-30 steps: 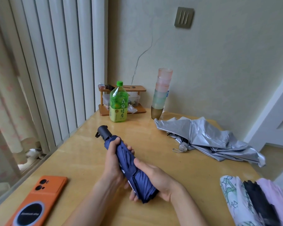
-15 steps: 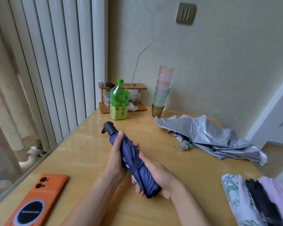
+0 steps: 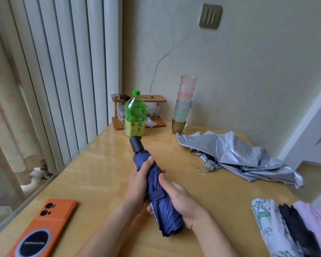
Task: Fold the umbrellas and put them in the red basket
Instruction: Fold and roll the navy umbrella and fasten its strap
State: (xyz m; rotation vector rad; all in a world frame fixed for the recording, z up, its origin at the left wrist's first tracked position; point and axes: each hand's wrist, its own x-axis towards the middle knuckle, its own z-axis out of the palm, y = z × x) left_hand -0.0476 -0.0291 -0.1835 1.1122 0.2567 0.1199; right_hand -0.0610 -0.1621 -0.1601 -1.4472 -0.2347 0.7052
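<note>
Both hands are wrapped tight around the navy umbrella (image 3: 157, 193) above the middle of the table (image 3: 93, 175): the left hand (image 3: 139, 190) clamps the upper canopy, the right hand (image 3: 180, 201) the lower bundle by the strap. It looks light, with soft, slippery cloth over a stiff shaft, so the rolled middle grips best. Its black handle (image 3: 136, 144) points toward the far edge; the silver umbrella (image 3: 235, 154) lies unfolded near the far right corner.

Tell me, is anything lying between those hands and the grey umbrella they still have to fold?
Nothing visible does. Both the left hand and the right hand grip the blue umbrella; only bare table separates them from the grey umbrella. The red basket is out of view.
</note>
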